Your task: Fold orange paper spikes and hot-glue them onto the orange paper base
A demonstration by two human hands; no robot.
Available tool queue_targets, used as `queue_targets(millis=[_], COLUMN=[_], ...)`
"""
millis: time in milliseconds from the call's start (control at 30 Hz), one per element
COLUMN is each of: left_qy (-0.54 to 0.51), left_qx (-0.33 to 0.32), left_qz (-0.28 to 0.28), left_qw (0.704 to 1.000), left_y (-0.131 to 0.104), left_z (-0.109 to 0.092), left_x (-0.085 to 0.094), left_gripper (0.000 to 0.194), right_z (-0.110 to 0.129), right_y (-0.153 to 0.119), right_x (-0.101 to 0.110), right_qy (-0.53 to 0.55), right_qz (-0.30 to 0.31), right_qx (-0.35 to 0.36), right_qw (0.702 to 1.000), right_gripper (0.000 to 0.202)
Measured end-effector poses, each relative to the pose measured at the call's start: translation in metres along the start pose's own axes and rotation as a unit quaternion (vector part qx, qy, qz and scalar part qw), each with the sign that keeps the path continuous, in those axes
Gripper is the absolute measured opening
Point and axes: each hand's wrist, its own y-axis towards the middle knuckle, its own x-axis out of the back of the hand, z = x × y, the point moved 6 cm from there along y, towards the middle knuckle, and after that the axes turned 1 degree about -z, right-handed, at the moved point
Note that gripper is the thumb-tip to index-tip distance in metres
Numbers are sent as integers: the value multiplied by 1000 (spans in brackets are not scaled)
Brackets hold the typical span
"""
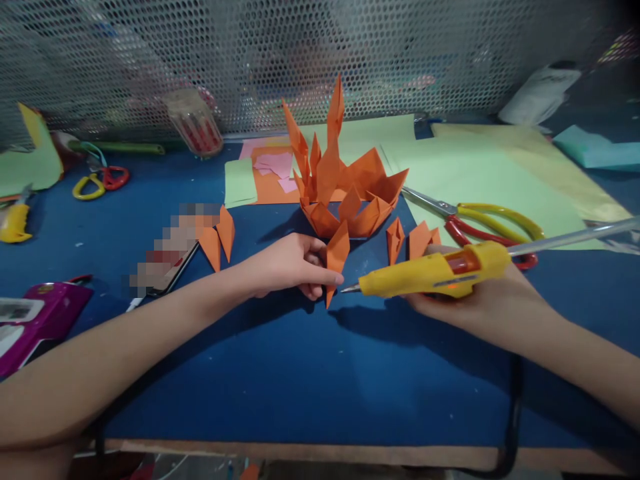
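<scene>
My left hand (295, 267) pinches a folded orange paper petal (338, 250) between thumb and fingers, with its point downward. A yellow hot glue gun (425, 273), a clear glue stick jutting from its back, is gripped in my right hand (480, 303). Its metal nozzle is close to the petal's lower end; I cannot tell whether they touch. Behind my left hand stands an orange folded-paper flower (350, 193), with tall petals at its left. More loose orange petals lie by my right hand, one upright piece (395, 240) among them, and a pair of petals (217, 237) lies left.
Large red-and-yellow-handled scissors (490, 223) rest on green paper (505, 177) at right. To the left are a phone (173, 257), a purple device (45, 317), small scissors (103, 179) and a yellow cutter (17, 217). A jar (195, 123) stands by the perforated metal screen (280, 60).
</scene>
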Motion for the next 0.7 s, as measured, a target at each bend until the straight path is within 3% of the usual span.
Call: queue_targets(millis=[100, 267, 700], left_qy=[15, 64, -19], left_qx=[-11, -20, -9], left_qz=[3, 1, -31], left_qw=[1000, 998, 999], left_y=[0, 0, 1], left_z=[-1, 0, 0], left_x=[1, 4, 8], left_gripper=[15, 22, 17], right_z=[9, 14, 6], right_y=[-3, -8, -10], right_x=[-5, -7, -12], right_qy=[4, -13, -34], right_qz=[27, 20, 27], right_qx=[41, 100, 103], right_qw=[999, 995, 994], right_gripper=[15, 20, 18])
